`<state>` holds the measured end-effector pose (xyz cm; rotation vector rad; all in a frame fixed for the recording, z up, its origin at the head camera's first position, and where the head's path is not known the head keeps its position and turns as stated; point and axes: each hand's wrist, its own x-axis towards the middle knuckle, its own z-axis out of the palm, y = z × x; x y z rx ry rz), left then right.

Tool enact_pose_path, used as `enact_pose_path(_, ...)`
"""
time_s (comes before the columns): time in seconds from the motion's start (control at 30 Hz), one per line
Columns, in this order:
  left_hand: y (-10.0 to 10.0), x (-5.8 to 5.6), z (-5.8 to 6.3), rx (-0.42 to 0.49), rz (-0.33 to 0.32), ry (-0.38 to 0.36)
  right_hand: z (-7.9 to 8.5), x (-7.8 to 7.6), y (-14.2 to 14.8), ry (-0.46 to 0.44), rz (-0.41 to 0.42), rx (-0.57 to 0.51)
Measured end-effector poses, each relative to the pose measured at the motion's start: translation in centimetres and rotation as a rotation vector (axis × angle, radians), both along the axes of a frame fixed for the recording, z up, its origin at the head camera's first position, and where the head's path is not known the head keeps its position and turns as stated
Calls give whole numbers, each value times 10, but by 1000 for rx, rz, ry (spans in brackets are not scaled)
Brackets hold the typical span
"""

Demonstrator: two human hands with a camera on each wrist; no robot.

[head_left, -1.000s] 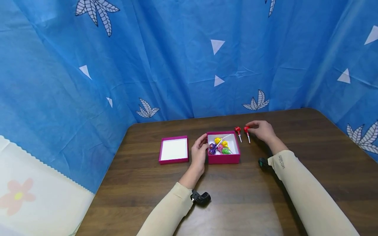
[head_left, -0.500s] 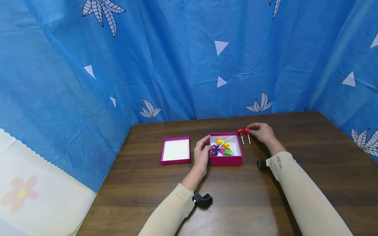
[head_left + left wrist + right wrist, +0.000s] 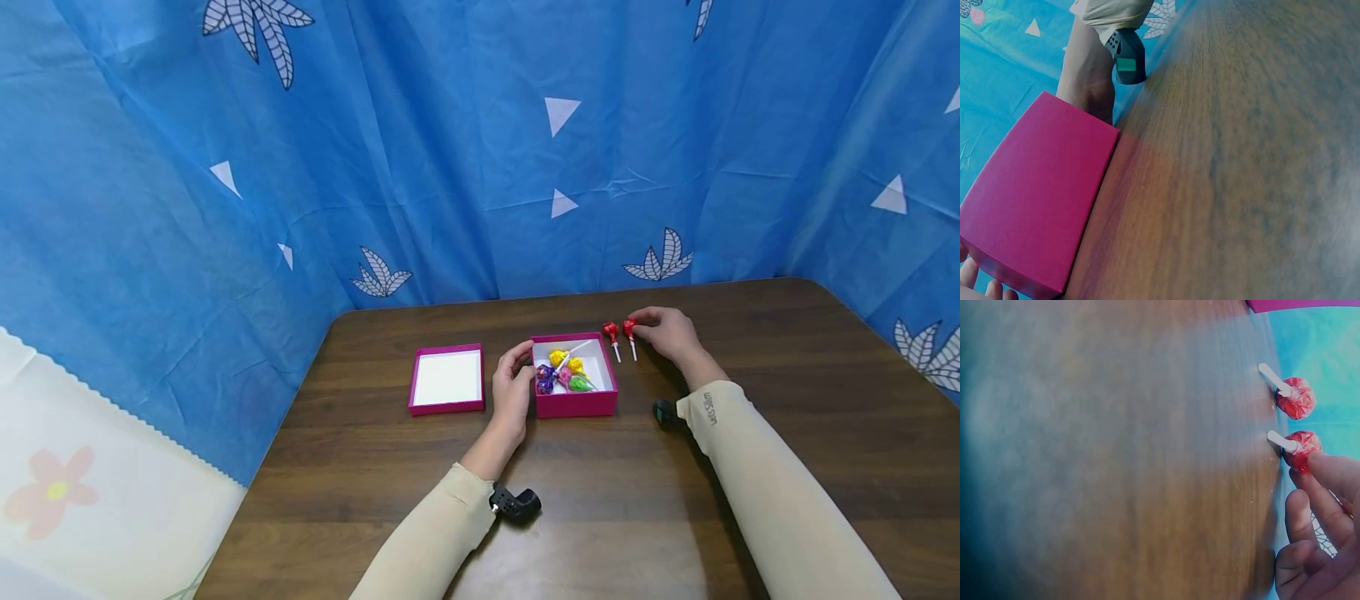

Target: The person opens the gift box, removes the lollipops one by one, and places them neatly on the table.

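2 red lollipops (image 3: 611, 330) beside 1 box (image 3: 576, 406)

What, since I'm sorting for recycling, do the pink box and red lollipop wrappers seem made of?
Pink box: probably cardboard, smooth and matte, from its flat walls and crisp edges. Red lollipop wrappers: likely plastic film, glossy, from the crinkles and highlights; foil is possible.

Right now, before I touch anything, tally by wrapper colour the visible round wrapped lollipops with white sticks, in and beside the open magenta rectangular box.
Red-wrapped lollipops: 2
Yellow-wrapped lollipops: 2
Purple-wrapped lollipops: 2, bunched closely
Pink-wrapped lollipop: 1
Green-wrapped lollipop: 1
Total: 8
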<state>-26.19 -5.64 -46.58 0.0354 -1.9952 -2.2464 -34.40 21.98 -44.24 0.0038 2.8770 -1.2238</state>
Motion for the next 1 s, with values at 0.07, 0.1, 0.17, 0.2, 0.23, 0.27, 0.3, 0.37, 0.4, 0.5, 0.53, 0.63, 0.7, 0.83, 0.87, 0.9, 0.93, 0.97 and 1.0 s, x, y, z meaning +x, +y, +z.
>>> enact_pose_path(0.07,0,0,1,-3,-3,-3,1,0,1,-4,5,-2)
enact_pose_path(0.1,0,0,1,-3,-3,-2,1,0,1,-6,8,-3)
enact_pose_path(0.17,1,0,1,-3,-5,0,1,1,2,-8,12,-3)
enact_pose_path(0.2,1,0,0,-2,-5,0,2,1,2,-6,15,-2)
enact_pose_path(0.23,1,0,0,0,-4,1,2,1,2,-3,16,-4)
enact_pose_path(0.27,1,0,0,-1,-5,2,2,1,2,2,18,-5)
enact_pose_path(0.3,0,-1,0,-2,-4,4,3,2,3,8,18,-5)
enact_pose_path(0.37,0,-1,0,-1,-4,8,5,3,3,16,13,-16)
enact_pose_path(0.4,0,-1,0,-2,-4,9,6,4,3,22,9,-25)
enact_pose_path(0.5,0,-1,0,-2,-10,13,12,8,4,37,-10,-56)
enact_pose_path(0.53,0,-1,0,2,-14,12,14,10,4,42,-14,-67)
enact_pose_path(0.63,0,-1,0,8,-23,0,21,12,4,65,-16,-85)
enact_pose_path(0.7,0,-1,0,9,-26,-14,26,14,3,84,-15,-102)
enact_pose_path(0.83,-1,-1,0,10,-22,-28,38,14,-2,131,-8,-132)
enact_pose_path(0.87,-1,0,0,10,-20,-30,41,15,-4,141,0,-137)
enact_pose_path(0.9,-1,0,0,10,-18,-30,45,16,-6,144,6,-137)
enact_pose_path(0.93,-1,0,0,10,-17,-31,49,16,-9,149,19,-137)
enact_pose_path(0.97,-1,1,1,10,-16,-32,53,17,-11,158,32,-139)
enact_pose_path(1.0,-1,1,1,9,-16,-32,57,19,-14,160,44,-142)
